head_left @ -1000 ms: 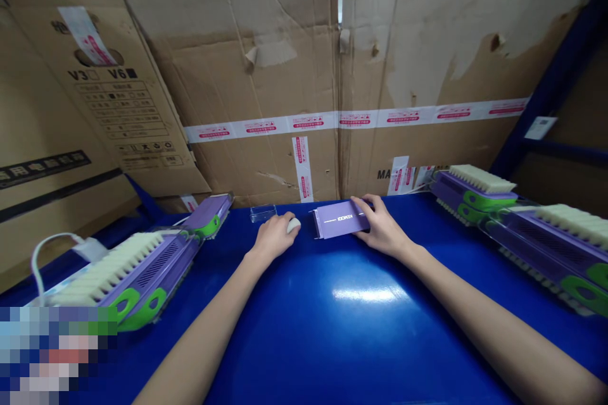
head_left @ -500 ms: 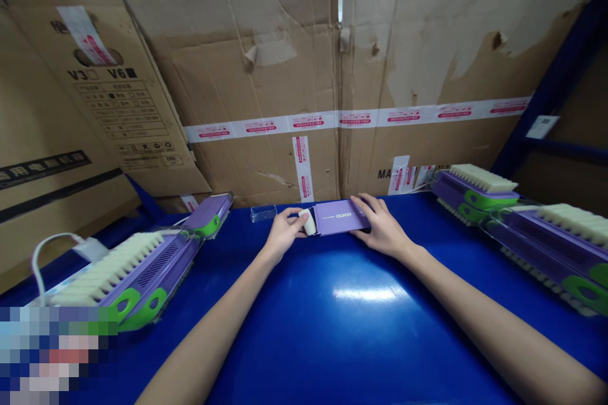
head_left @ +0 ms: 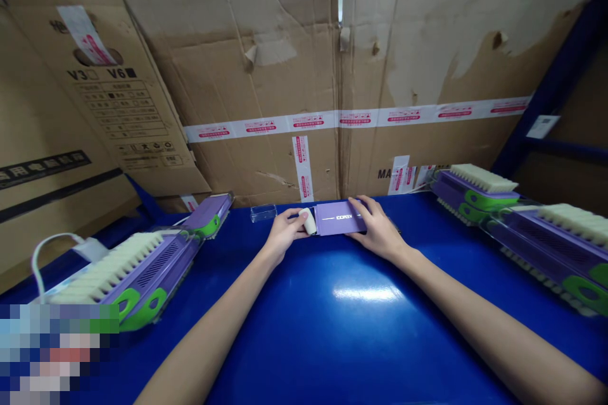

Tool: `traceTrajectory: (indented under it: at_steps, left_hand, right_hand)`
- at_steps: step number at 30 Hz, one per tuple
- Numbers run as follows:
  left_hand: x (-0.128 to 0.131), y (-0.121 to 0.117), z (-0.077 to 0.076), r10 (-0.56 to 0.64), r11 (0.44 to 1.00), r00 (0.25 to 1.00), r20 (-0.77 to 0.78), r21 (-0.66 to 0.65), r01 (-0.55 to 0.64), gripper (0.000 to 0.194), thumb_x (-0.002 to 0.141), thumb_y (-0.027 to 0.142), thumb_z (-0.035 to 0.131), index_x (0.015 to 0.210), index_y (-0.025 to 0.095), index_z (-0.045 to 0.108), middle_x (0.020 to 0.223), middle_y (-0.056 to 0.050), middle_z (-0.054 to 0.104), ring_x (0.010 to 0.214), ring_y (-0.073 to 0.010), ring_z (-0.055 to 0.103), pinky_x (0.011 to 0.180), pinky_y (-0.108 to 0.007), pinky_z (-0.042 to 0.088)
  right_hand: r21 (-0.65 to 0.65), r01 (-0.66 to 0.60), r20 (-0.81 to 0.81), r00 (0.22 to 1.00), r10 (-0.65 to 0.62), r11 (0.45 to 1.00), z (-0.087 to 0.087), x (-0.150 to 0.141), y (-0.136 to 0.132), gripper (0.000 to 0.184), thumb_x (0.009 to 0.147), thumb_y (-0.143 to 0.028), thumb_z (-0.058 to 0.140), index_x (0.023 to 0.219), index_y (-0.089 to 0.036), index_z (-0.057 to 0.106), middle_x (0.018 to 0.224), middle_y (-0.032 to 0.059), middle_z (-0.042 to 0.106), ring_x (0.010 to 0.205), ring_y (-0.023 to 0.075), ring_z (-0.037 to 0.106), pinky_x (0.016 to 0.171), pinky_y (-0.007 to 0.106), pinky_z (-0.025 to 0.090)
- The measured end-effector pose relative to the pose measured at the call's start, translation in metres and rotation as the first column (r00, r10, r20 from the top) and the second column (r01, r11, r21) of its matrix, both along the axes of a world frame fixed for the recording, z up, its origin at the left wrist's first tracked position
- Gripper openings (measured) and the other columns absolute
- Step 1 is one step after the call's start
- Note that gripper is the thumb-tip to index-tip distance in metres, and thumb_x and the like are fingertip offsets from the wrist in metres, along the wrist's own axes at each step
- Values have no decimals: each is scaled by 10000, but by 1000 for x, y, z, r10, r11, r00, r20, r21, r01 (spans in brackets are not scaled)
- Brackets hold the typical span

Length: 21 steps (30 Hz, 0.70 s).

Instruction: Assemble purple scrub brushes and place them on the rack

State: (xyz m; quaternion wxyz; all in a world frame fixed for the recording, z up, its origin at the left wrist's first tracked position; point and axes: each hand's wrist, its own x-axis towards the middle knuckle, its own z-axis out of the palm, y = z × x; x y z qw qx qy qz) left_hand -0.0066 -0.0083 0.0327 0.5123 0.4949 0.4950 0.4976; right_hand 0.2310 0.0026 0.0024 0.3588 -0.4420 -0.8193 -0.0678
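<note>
A flat purple box (head_left: pixel 335 218) with "KEMOQI" printed on it lies across the middle of the far table area. My right hand (head_left: pixel 377 228) is closed around its right end, thumb at the near edge and fingers over the far one. At the box's left end, my left hand (head_left: pixel 285 231) pinches a small rounded white piece (head_left: pixel 310 221). That piece sits right against the dark opening of the box; whether it is partly inside I cannot tell. Left of my left hand stands a small clear plastic case (head_left: pixel 263 213).
On the blue table (head_left: pixel 304 342), purple-and-green devices with cream bristle-like tops (head_left: pixel 137 266) stand at the left, a white cable (head_left: pixel 40 253) beside them. Similar purple devices (head_left: pixel 546 253) line the right. Taped cardboard (head_left: pixel 266 88) walls the back, and a blue frame post (head_left: pixel 546 76) rises at right.
My right hand has shifted slightly left along the purple box. The left hand and the white piece stay almost where they were.
</note>
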Motion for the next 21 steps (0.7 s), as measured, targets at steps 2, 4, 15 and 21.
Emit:
traceTrajectory:
  at_steps: [2,4,15,21]
  left_hand:
    - [0,1,-1,-3,1000,1000,-13,26,3,292,809,277,643,1032,114,550,835,-99,702,720,-186,688,687,-330,570]
    - [-1,2,-3,-7,999,1000,-26,46,8,298,804,272,645,1039,113,554,825,-93,704,726,-187,687,690,-332,571]
    - [2,4,-9,27,992,995,-91,122,-16,487,675,161,723,1131,73,575,976,-134,713,900,-233,681,867,-391,529]
    - [2,4,-10,-69,988,990,-121,132,85,584,649,163,732,1196,63,554,1031,-137,701,959,-242,664,909,-390,506]
  right_hand:
    - [15,1,10,1000,-1,1000,0,-1,-1,743,746,-303,664,1397,-244,311,1324,169,420,1222,361,425,965,557,426]
    - [18,1,17,1000,-1,1000,1,-1,-1,745,746,-302,665,1398,-231,312,1320,173,428,1213,359,432,968,548,427]
    - [50,32,47,998,-34,998,1,-1,-1,757,761,-321,636,1414,-223,266,1317,168,451,1196,369,449,964,551,426]
    - [57,22,50,998,-24,998,-3,-2,-1,778,763,-269,617,1435,-248,225,1331,153,432,1215,358,434,965,547,429]
